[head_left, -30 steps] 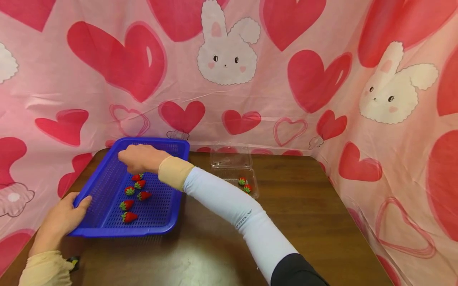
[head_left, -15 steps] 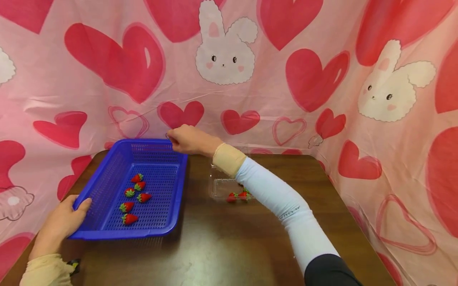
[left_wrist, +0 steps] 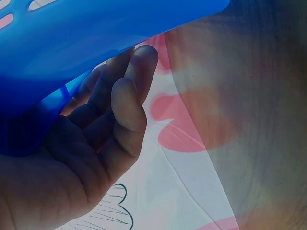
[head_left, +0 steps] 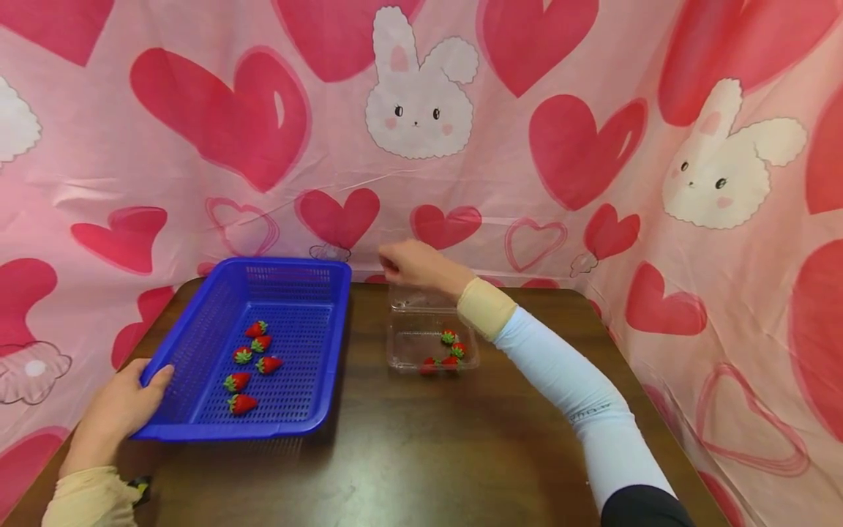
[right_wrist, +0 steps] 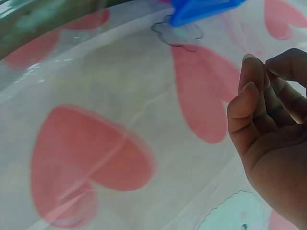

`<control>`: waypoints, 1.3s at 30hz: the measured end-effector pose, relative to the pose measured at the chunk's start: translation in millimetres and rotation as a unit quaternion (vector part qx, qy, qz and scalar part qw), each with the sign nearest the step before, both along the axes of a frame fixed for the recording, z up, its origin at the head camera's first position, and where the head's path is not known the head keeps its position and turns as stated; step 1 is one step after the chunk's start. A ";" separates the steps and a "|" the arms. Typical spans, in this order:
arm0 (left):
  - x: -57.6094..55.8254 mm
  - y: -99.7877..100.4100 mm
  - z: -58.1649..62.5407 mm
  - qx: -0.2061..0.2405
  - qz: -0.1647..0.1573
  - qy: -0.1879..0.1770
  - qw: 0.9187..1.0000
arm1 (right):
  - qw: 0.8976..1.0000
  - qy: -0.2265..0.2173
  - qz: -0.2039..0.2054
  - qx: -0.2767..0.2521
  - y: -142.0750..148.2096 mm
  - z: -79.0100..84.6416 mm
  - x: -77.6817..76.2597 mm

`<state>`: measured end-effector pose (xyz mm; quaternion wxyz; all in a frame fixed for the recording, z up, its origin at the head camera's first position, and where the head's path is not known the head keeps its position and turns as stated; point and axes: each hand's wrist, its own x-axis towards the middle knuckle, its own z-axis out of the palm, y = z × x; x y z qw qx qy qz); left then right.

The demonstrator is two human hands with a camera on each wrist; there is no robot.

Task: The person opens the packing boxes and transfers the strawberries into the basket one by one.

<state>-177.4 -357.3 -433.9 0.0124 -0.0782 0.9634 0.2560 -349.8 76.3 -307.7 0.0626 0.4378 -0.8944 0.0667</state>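
My left hand [head_left: 121, 404] grips the left front rim of a blue perforated plastic basket [head_left: 334, 344], thumb on top; in the left wrist view its fingers [left_wrist: 128, 103] curl beneath the rim. Inside the basket lie several red strawberries [head_left: 242, 404] with green caps. My right hand [head_left: 416, 265] hovers over the raised lid of a clear plastic clamshell box [head_left: 410, 344]. Seen from the right wrist, that hand [right_wrist: 276, 129] is loosely curled, thumb tip near the forefinger, with nothing visible between them. Several strawberries [head_left: 458, 350] sit toward the box's right side.
The dark wooden table [head_left: 421, 454] carries both containers. Pink cloth with hearts and rabbits [head_left: 560, 44] hangs behind the table and along its sides. In the right wrist view a corner of the basket [right_wrist: 206, 10] shows at the top.
My right hand has travelled right, from above the basket to above the box, uncovering the basket's far part. The left hand keeps its grip on the rim; the strawberries in the basket stay put.
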 end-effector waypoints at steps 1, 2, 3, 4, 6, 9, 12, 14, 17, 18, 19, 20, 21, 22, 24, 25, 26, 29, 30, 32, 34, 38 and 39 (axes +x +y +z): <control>0.2 -0.1 -0.3 0.000 0.001 0.001 1.000 | 1.000 -0.005 -0.006 0.004 4.4 -3.1 0.6; 0.3 -0.1 -0.3 -0.001 0.001 0.002 1.000 | 1.000 -0.003 -0.011 0.012 8.6 -6.4 1.0; 0.5 0.2 -0.5 -0.001 0.001 0.004 1.000 | 1.000 -0.001 -0.013 0.017 12.8 -9.4 2.3; 0.5 0.5 -0.5 -0.002 0.001 0.005 1.000 | 1.000 0.006 -0.011 0.021 17.3 -13.0 3.6; 0.8 1.2 -0.3 -0.001 0.001 0.007 1.000 | 0.999 0.029 -0.004 0.029 26.4 -20.7 6.7; 1.5 1.1 0.1 0.003 0.000 0.006 1.000 | 0.997 0.067 0.001 0.045 39.9 -34.2 10.7; 1.5 0.9 0.6 0.007 0.001 0.001 1.000 | 0.996 0.049 -0.024 0.074 52.4 -47.7 12.5; 1.0 0.6 1.1 0.009 0.003 -0.003 1.000 | 0.994 0.019 -0.050 0.098 58.8 -55.1 12.8; 0.4 0.6 1.1 0.011 0.003 -0.003 1.000 | 0.986 -0.037 -0.091 0.133 66.0 -64.5 13.1; 0.3 0.8 0.9 0.011 0.004 -0.002 1.000 | 0.983 -0.054 -0.105 0.142 67.6 -67.5 13.3; 0.2 0.9 0.6 0.011 0.004 -0.001 1.000 | 0.979 -0.067 -0.115 0.152 69.0 -70.7 13.4; 0.3 1.1 0.1 0.010 0.004 0.002 1.000 | 0.976 -0.078 -0.122 0.160 70.3 -74.1 13.4; 0.1 1.2 -0.3 0.010 0.005 0.003 1.000 | 0.974 -0.089 -0.127 0.166 71.3 -77.4 13.8; -0.1 1.2 -0.5 0.010 0.005 0.002 1.000 | 0.972 -0.097 -0.129 0.172 72.3 -80.7 14.2; -0.6 1.6 -1.0 0.008 0.006 0.002 1.000 | 0.969 -0.110 -0.132 0.179 74.3 -88.1 15.3; -0.7 1.5 -1.1 0.008 0.007 0.001 1.000 | 0.968 -0.111 -0.130 0.183 75.3 -91.9 16.0; -0.9 1.5 -1.1 0.007 0.007 -0.001 1.000 | 0.968 -0.110 -0.128 0.186 76.1 -95.6 17.0; -1.1 1.9 -1.1 0.006 0.008 -0.004 1.000 | 0.968 -0.086 -0.126 0.197 78.9 -107.6 19.6; -1.1 1.9 -0.9 0.006 0.007 -0.006 1.000 | 0.969 -0.072 -0.126 0.202 79.8 -111.5 20.5; -0.9 2.1 -0.4 0.006 0.007 -0.010 1.000 | 0.967 -0.042 -0.128 0.215 80.8 -118.4 22.7; -0.9 2.0 0.6 0.010 0.007 -0.019 1.000 | 0.966 -0.007 -0.128 0.226 81.3 -124.7 24.8; -0.3 2.2 0.7 0.009 0.007 -0.024 1.000 | 0.962 0.050 -0.126 0.236 79.8 -133.8 28.9; -0.1 2.2 0.5 0.008 0.008 -0.024 1.000 | 0.962 0.064 -0.124 0.234 79.2 -135.9 29.6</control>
